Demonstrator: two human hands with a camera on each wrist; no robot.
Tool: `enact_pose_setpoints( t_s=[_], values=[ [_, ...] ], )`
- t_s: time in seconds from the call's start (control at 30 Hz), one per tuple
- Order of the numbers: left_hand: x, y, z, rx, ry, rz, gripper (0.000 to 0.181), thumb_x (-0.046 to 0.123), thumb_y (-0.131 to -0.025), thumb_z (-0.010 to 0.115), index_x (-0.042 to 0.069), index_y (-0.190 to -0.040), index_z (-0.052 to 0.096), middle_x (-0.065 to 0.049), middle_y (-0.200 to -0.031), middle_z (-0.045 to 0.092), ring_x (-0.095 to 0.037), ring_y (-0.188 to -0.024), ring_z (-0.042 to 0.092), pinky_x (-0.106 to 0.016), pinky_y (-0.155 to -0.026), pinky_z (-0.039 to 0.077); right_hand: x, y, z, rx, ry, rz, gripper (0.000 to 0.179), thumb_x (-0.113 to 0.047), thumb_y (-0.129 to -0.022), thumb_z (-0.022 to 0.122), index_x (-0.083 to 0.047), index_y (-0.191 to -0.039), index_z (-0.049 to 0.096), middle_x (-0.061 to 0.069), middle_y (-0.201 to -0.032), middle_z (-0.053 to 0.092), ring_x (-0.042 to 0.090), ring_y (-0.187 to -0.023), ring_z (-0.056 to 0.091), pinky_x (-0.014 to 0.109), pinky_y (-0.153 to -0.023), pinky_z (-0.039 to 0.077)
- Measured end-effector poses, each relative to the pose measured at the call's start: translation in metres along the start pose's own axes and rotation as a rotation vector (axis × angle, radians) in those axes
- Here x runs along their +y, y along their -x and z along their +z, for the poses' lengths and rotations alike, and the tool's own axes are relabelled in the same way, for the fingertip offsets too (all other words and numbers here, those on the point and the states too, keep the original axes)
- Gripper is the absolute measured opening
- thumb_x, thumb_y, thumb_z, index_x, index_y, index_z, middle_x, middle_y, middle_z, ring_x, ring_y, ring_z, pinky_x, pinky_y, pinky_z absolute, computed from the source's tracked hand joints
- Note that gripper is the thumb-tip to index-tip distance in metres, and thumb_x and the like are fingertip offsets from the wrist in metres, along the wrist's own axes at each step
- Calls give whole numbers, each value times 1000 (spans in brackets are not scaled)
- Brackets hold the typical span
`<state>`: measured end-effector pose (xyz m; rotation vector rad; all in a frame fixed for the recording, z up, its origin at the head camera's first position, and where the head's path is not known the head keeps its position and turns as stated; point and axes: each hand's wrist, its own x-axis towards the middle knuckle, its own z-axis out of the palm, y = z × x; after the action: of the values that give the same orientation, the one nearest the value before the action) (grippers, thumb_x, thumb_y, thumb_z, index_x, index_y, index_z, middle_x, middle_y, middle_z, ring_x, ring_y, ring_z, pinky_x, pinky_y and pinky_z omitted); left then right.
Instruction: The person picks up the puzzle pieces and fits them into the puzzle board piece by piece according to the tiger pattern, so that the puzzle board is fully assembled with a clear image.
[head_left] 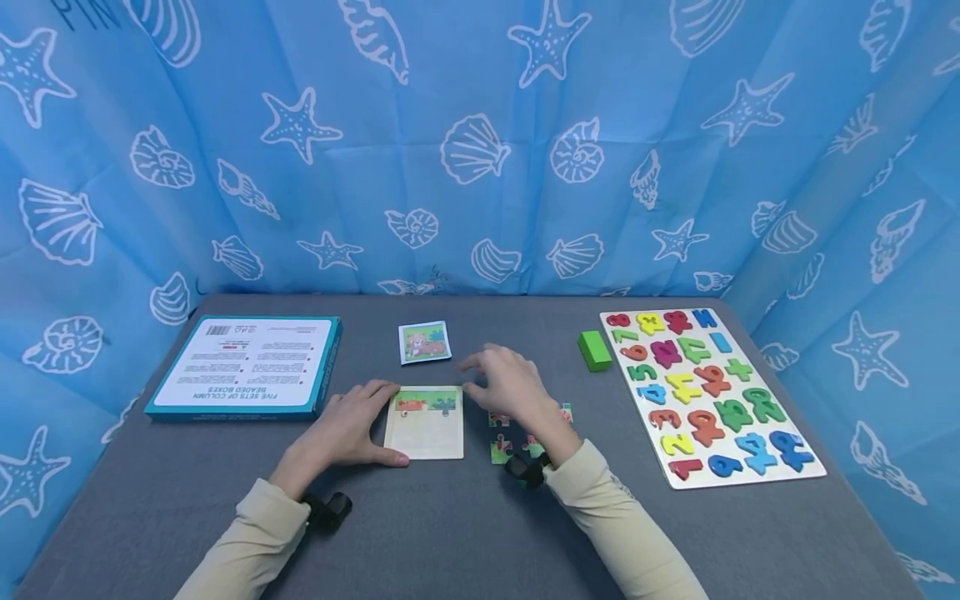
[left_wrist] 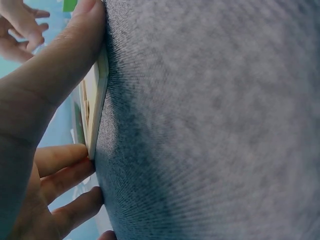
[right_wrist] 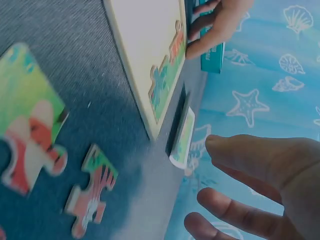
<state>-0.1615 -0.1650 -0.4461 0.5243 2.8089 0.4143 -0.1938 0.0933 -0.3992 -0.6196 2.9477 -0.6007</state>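
A square wooden puzzle tray (head_left: 425,437) lies flat on the grey table, with joined picture pieces (head_left: 427,402) along its far side. My left hand (head_left: 347,429) holds the tray's left side, the thumb at the near corner and fingers at the far corner; the left wrist view shows its thumb (left_wrist: 75,47) against the tray edge. Just off the tray's far right corner, my right hand (head_left: 512,383) hovers with loosely bent fingers, holding nothing. Loose jigsaw pieces (head_left: 500,451) lie below and beside the right forearm, which partly covers them. One piece (right_wrist: 92,192) shows a striped pattern.
Behind the tray lies a small picture card (head_left: 425,342). A teal-edged box (head_left: 243,367) sits at the left. To the right are a green block (head_left: 595,351) and a white number board (head_left: 678,473) with colourful pieces. A blue shell-print curtain (head_left: 465,200) hangs behind the table.
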Motion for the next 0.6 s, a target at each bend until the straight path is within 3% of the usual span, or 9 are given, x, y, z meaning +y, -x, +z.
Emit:
enact_pose_setpoints(
  t_s=[0.3, 0.6],
  values=[
    [-4, 1, -4, 6, 1, 36, 113, 71, -69, 83, 7, -153, 44, -18, -152, 49, -41, -135, 50, -66, -104, 43, 14, 12, -5, -47, -3, 48, 29, -25, -92, 78, -19, -120, 77, 9, -115, 70, 24, -103, 70, 42, -68, 57],
    [-8, 3, -14, -137, 105, 54, 116, 61, -73, 85, 5, -159, 32, -21, -161, 35, -45, -146, 38, -69, -113, 36, 28, 23, -6, -100, -1, 93, 34, -27, -89, 80, -18, -121, 76, 8, -110, 70, 20, -92, 64, 37, -67, 53]
  ],
)
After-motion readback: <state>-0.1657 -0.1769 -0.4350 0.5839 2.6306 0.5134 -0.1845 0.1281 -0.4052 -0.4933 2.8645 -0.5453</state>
